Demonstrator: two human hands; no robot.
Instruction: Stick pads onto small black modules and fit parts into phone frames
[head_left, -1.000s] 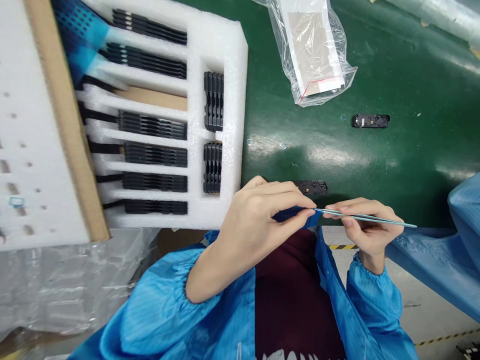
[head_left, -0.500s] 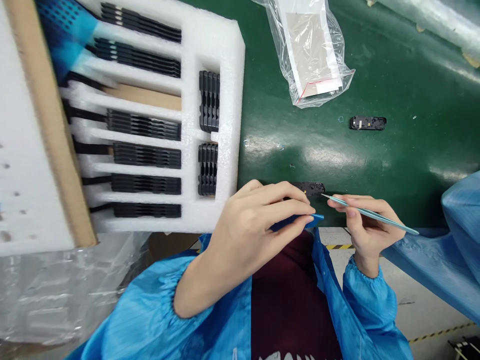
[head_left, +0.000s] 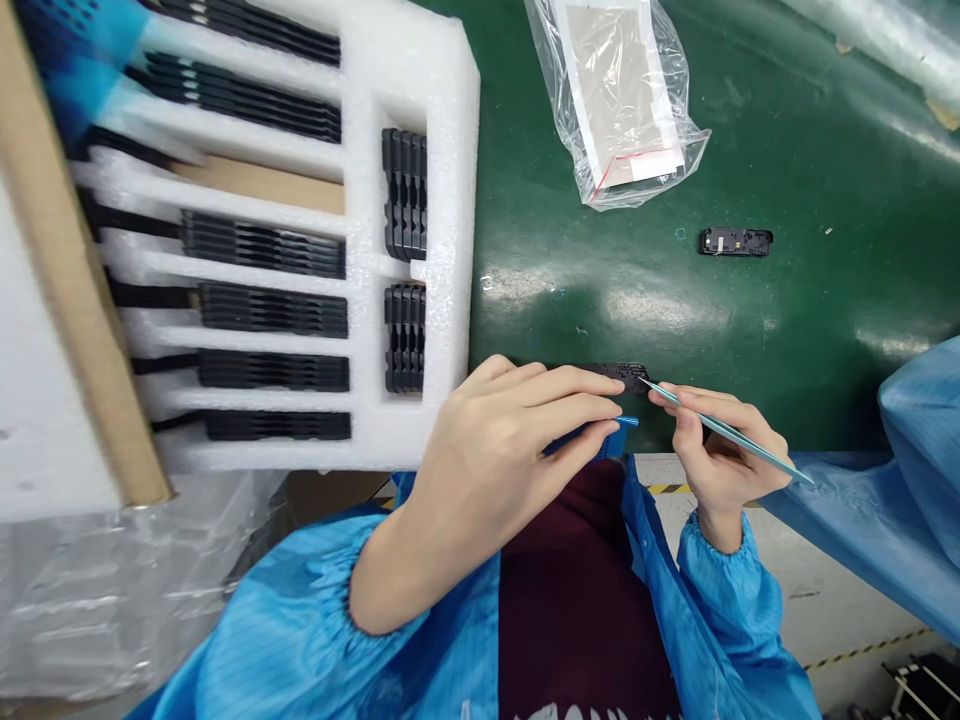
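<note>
Both hands were narrowed in a pinch just above the near edge of the table, the left hand (head_left: 502,430) closed on a blue film (head_left: 628,421) between thumb and fingers, the right hand (head_left: 731,450) gripping a pair of tweezers (head_left: 739,438). These tweezers ran aslant, their fine tips aimed leftward and slightly away from the person, the blunt end passing over the right palm toward the lower right. They were slim and pale teal. Rolled at its visible end, the film pointed right; most of it was hidden by the left hand. Just beyond the fingers, a black part (head_left: 628,375) lay on the table with its long axis running left to right. Its surface was ridged, its left portion covered by the hand. Tweezer tips sat at its right end; whether they touched it, I cannot tell.

At left stood a white foam tray (head_left: 452,200) with stacked black pieces in its slots, including 2 stacks in pockets along the right side. Farther across the glossy green table (head_left: 555,230) were black part number 2 (head_left: 736,242) and a clear plastic bag (head_left: 626,95). Below, yellow-and-black tape (head_left: 870,650) marked the pale floor (head_left: 810,590).
</note>
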